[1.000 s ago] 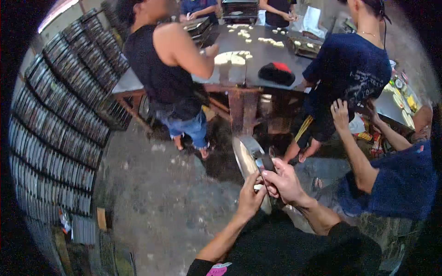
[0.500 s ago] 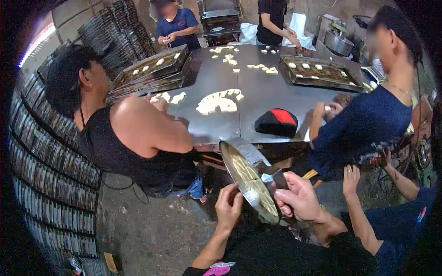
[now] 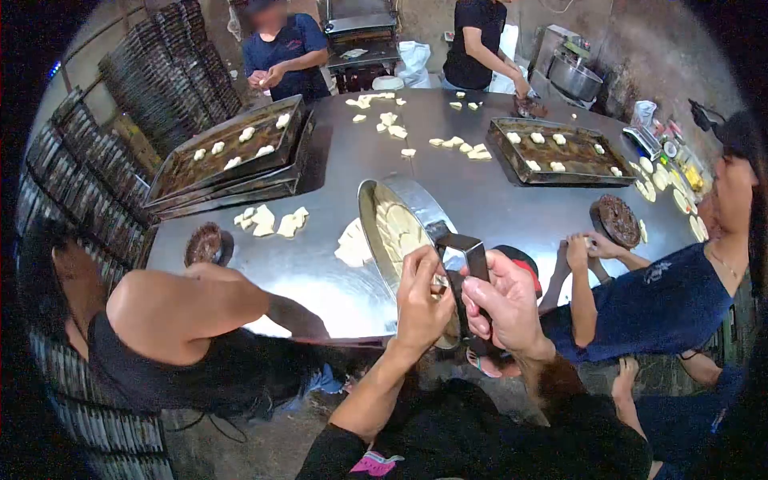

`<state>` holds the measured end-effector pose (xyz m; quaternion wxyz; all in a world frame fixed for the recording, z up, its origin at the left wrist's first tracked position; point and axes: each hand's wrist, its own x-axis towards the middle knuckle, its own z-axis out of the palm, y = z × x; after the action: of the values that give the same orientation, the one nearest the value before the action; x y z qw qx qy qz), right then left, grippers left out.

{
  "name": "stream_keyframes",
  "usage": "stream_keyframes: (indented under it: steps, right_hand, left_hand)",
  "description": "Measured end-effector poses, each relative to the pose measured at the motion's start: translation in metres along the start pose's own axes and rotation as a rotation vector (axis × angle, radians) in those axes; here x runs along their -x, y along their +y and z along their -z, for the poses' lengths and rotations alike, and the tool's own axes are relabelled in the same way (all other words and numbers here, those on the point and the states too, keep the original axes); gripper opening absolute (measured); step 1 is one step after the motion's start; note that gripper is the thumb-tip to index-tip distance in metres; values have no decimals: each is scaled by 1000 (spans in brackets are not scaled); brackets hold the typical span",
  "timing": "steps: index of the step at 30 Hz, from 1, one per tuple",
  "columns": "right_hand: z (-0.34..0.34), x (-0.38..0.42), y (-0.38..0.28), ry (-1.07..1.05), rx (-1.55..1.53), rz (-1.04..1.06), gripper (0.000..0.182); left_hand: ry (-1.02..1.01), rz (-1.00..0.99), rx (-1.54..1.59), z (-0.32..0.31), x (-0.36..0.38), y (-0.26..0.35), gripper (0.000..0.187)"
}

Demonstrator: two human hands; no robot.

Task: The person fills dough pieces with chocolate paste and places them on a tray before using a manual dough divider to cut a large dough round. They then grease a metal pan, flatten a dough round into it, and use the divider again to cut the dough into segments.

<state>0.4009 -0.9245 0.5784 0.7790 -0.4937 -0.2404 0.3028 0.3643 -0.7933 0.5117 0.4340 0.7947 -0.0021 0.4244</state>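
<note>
A round metal pan stands steeply tilted in front of me, over the near edge of the table. Flat pale dough pieces lie close together inside it. My left hand is closed in front of the pan's lower part, its fingertips pinched around something too small to make out. My right hand is wrapped round a dark metal tool with a flat shiny face, right beside my left hand. The two hands hide the lower part of the pan and the tool's handle.
Metal table ahead with dough pieces. Stacked trays stand left, another tray right. Bowls of dark filling sit on both sides. A co-worker's arm is at left, another co-worker at right.
The pan and both hands have risen in view, nearer the table. My left hand has gone from the pan's lower left rim to its front, beside the tool, and its fingers have closed.
</note>
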Motion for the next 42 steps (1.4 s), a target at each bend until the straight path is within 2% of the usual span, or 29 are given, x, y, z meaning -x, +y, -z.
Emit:
stream_keyframes:
  steps: [3,4,6,7,8,10,11,13,14,16,17,20,22,23,24,25,26,27,28,30,33,35,38,40,42]
  right_hand:
    - [-7,-46,-1,56,38,4,12]
    - [-8,-60,-3,80,78,0,11]
    - [-8,-90,-1,90,76,9,11]
    - [-8,-105,-1,90,105,23,11]
    - [-6,-125,3,90,135,39,11]
    - [-2,-159,7,64,171,59,12]
    - [0,-178,11,46,255,120,12]
    - [7,-224,25,22,474,263,16]
    - [9,-245,34,9,473,269,16]
    - [12,-283,52,-62,810,516,21]
    - [16,-303,63,-117,948,474,25]
    - [24,-350,111,-338,1024,672,27]
    - [22,-367,130,-484,1172,570,30]
    - [21,-374,139,-543,1286,477,30]
    - [21,-381,149,-533,1282,467,30]
    - [22,-387,162,-562,1277,419,28]
    - [26,-393,177,-583,1272,366,26]
    - [33,-404,203,-571,1281,462,25]
    - [40,-415,231,-564,1289,562,24]
    - [43,-422,261,-509,1314,489,20]
    - [47,-421,287,-495,1420,538,12]
    - [44,-417,301,-436,1441,475,11]
    - [44,-408,304,-307,1321,344,16]
    - [57,-381,260,-156,1054,424,27]
    - [94,-365,229,-89,1065,308,31]
  left_hand:
    - [26,111,51,8,-42,-17,40]
    - [48,57,-4,7,-54,-33,34]
    - [92,42,81,5,-80,-60,26]
    - [109,188,220,5,-90,-64,21]
    - [126,24,160,6,-103,-88,20]
    - [42,412,526,13,-124,-109,21]
    - [77,459,714,12,-137,-120,23]
    - [199,474,768,10,-162,-151,23]
    - [226,490,799,10,-174,-168,22]
    - [308,605,870,13,-195,-195,21]
    - [352,696,847,17,-198,-216,22]
    - [453,764,1180,28,-181,-275,20]
    - [555,810,1378,34,-158,-329,18]
    - [570,768,1394,35,-137,-358,18]
    - [625,753,1269,36,-119,-363,17]
    - [697,931,1058,41,-107,-339,21]
    - [726,945,971,42,-97,-316,24]
    - [755,961,882,43,-85,-295,29]
    - [702,970,760,46,-72,-278,35]
    - [600,990,566,52,-47,-258,27]
    - [570,960,445,54,-25,-239,20]
    - [519,915,382,50,-23,-234,18]
    - [471,866,323,36,-29,-239,16]
    - [446,843,325,23,-41,-243,16]
    - [392,811,313,3,-57,-250,16]
